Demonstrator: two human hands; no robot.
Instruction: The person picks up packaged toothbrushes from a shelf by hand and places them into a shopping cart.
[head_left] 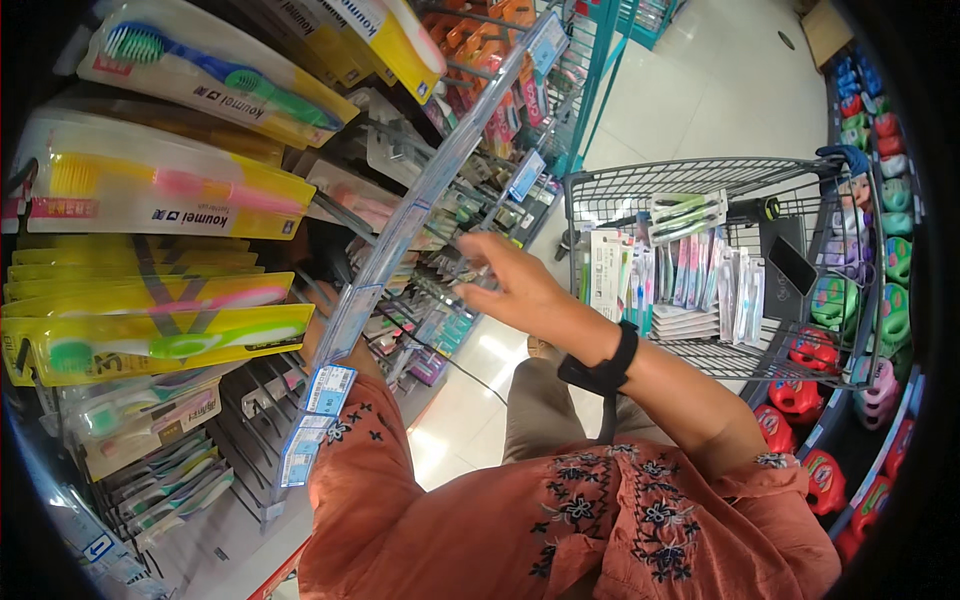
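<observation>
My right hand (515,287) hangs in front of the rack's price rail, thumb and fingers apart, with nothing visible in it. A black band (600,372) circles that wrist. My left arm reaches in behind the rail (378,255). Only a part of my left hand (322,297) shows there, beside hanging toothbrush packs; its fingers are hidden. Nearest to it are a yellow pack with a green-and-white toothbrush (185,343) and a pack with a pink-and-yellow toothbrush (170,182). Above these hangs a pack with a blue-and-green toothbrush (225,75).
At the right stands a wire shopping cart (700,172) holding rows of toothbrush packs (690,275) and a dark phone (793,268). Beyond it a shelf carries red detergent bottles (825,480) and several green ones. Metal hooks (250,490) stick out of the rack at lower left.
</observation>
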